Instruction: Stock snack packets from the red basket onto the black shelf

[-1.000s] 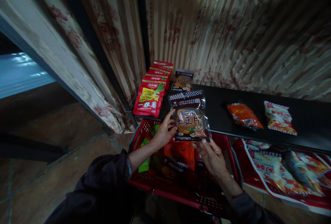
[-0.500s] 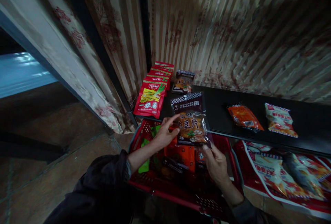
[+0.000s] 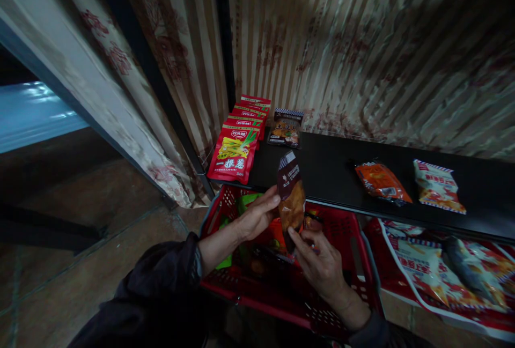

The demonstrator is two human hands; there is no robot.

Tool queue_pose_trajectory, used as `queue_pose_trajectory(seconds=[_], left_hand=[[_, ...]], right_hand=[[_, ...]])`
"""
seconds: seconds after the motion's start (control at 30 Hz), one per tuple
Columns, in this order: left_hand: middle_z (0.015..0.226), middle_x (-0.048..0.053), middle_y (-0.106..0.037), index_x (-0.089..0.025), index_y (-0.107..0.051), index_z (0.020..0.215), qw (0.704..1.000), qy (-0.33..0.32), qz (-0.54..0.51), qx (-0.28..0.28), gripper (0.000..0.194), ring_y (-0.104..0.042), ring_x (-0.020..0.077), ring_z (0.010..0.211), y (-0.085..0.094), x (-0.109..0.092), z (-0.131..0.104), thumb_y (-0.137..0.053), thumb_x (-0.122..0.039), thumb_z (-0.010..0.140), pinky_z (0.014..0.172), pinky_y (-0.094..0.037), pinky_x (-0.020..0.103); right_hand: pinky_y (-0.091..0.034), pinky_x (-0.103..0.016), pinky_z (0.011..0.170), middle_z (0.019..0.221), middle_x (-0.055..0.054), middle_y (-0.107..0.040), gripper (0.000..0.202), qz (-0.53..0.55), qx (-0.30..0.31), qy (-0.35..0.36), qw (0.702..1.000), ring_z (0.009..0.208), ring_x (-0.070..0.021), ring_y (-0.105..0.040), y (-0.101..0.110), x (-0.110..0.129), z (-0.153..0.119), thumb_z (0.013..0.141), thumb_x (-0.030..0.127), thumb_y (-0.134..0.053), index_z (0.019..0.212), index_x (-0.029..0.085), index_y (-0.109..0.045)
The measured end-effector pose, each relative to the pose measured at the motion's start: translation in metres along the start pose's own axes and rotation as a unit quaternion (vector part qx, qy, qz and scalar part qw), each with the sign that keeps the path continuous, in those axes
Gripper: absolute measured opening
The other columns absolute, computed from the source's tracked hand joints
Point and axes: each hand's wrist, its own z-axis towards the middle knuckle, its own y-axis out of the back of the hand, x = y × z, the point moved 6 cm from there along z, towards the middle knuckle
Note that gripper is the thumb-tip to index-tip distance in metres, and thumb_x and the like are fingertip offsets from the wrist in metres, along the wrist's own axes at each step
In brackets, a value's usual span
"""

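Above the basket, a dark brown packet of potato slices [image 3: 292,198] is turned partly edge-on and bowed. My right hand [image 3: 319,262] pinches its lower right edge between thumb and fingers. Against its left edge, my left hand [image 3: 255,216] closes with fingers together; the far fingertips are hidden. Below both hands, the red plastic basket [image 3: 247,297] holds orange, green and dark packets, partly covered by my hands. A matching brown packet of potato slices [image 3: 285,129] lies at the back of the black shelf [image 3: 322,163].
Several red snack packets [image 3: 233,152] lie overlapped at the shelf's left end. An orange packet [image 3: 382,182] and a white-and-red packet [image 3: 439,186] rest farther right. Below, another red basket [image 3: 386,273] holds snack bags. A dark post [image 3: 161,80] and curtains [image 3: 322,42] border the shelf.
The brown packet has turned from face-on to nearly edge-on and bowed. My right hand has shifted left with it, while my left hand has moved slightly down against its edge.
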Motion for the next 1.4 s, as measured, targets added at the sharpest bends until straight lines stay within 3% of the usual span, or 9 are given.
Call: queue_pose_trajectory(seconds=[0.23, 0.43, 0.53, 0.6, 0.7, 0.8, 0.87, 1.17, 1.4], left_hand=[[0.113, 0.013, -0.072, -0.015, -0.071, 0.110, 0.998, 0.059, -0.007, -0.028, 0.057, -0.061, 0.0321, 0.116, -0.006, 0.010, -0.006, -0.087, -0.041, 0.062, 0.105, -0.041, 0.043], [0.109, 0.012, -0.074, -0.014, -0.073, 0.104, 0.989, 0.092, -0.033, -0.111, 0.048, -0.065, 0.0304, 0.110, 0.015, 0.014, -0.001, -0.083, -0.042, 0.067, 0.100, -0.045, 0.041], [0.109, 0.012, -0.074, -0.015, -0.073, 0.107, 0.987, 0.127, -0.039, -0.091, 0.045, -0.066, 0.0292, 0.108, 0.022, 0.019, -0.001, -0.080, -0.039, 0.070, 0.099, -0.046, 0.041], [0.107, 0.013, -0.074, -0.014, -0.073, 0.107, 0.986, 0.147, -0.039, -0.071, 0.041, -0.067, 0.0289, 0.107, 0.024, 0.023, -0.002, -0.078, -0.036, 0.072, 0.099, -0.045, 0.041], [0.103, 0.015, -0.075, -0.012, -0.073, 0.103, 0.984, 0.171, -0.032, -0.047, 0.038, -0.068, 0.0290, 0.103, 0.024, 0.032, -0.005, -0.078, -0.034, 0.073, 0.097, -0.046, 0.040], [0.098, 0.014, -0.076, -0.011, -0.074, 0.099, 0.979, 0.202, -0.024, -0.027, 0.040, -0.070, 0.0279, 0.097, 0.023, 0.041, -0.008, -0.082, -0.036, 0.068, 0.091, -0.049, 0.038], [0.096, 0.013, -0.076, -0.011, -0.074, 0.097, 0.974, 0.226, -0.022, -0.018, 0.042, -0.071, 0.0262, 0.094, 0.023, 0.047, -0.009, -0.084, -0.036, 0.066, 0.089, -0.050, 0.035], [0.096, 0.012, -0.076, -0.012, -0.074, 0.095, 0.973, 0.231, -0.001, 0.008, 0.038, -0.072, 0.0230, 0.087, 0.030, 0.059, -0.014, -0.080, -0.042, 0.072, 0.087, -0.050, 0.034], [0.095, 0.015, -0.076, -0.012, -0.071, 0.103, 0.968, 0.242, 0.005, 0.066, 0.050, -0.071, 0.0256, 0.094, 0.026, 0.061, -0.014, -0.063, -0.057, 0.083, 0.088, -0.050, 0.037]], right_hand=[[-0.053, -0.031, 0.070, 0.089, -0.008, -0.063, 0.067, -0.029, 0.034, 0.012, 0.999, 0.079, -0.0193, -0.060, -0.011, 0.010, -0.001, 0.089, 0.009, -0.059, 0.150, 0.024, -0.036], [-0.057, -0.034, 0.079, 0.098, -0.008, -0.067, 0.052, 0.085, 0.029, 0.026, 0.996, 0.090, -0.0198, -0.065, -0.005, 0.009, 0.000, 0.090, 0.011, -0.056, 0.139, 0.028, -0.051], [-0.057, -0.034, 0.077, 0.095, -0.007, -0.068, 0.035, 0.142, -0.053, -0.103, 0.983, 0.087, -0.0193, -0.066, 0.009, -0.017, 0.003, 0.091, 0.017, -0.056, 0.124, 0.027, -0.063], [-0.057, -0.035, 0.078, 0.094, -0.007, -0.069, 0.023, 0.181, -0.093, -0.254, 0.946, 0.087, -0.0202, -0.066, 0.011, -0.044, -0.002, 0.091, 0.029, -0.058, 0.112, 0.025, -0.068], [-0.055, -0.036, 0.083, 0.101, -0.006, -0.072, 0.032, 0.324, -0.089, -0.440, 0.833, 0.091, -0.0212, -0.067, -0.004, -0.075, -0.016, 0.086, 0.046, -0.063, 0.110, 0.025, -0.069], [-0.054, -0.037, 0.083, 0.106, -0.006, -0.074, 0.040, 0.488, -0.069, -0.507, 0.707, 0.092, -0.0220, -0.068, -0.022, -0.086, -0.023, 0.083, 0.054, -0.066, 0.113, 0.027, -0.069], [-0.054, -0.037, 0.082, 0.104, -0.006, -0.075, 0.040, 0.535, -0.077, -0.511, 0.668, 0.092, -0.0225, -0.069, -0.025, -0.090, -0.024, 0.080, 0.056, -0.069, 0.106, 0.027, -0.072], [-0.057, -0.036, 0.069, 0.087, -0.005, -0.077, 0.030, 0.526, -0.133, -0.544, 0.640, 0.080, -0.0229, -0.071, -0.022, -0.098, -0.025, 0.071, 0.047, -0.080, 0.089, 0.023, -0.076], [-0.053, -0.032, 0.065, 0.078, -0.003, -0.074, 0.028, 0.458, -0.153, -0.544, 0.686, 0.071, -0.0191, -0.068, -0.016, -0.105, -0.032, 0.072, 0.048, -0.078, 0.079, 0.021, -0.075]])
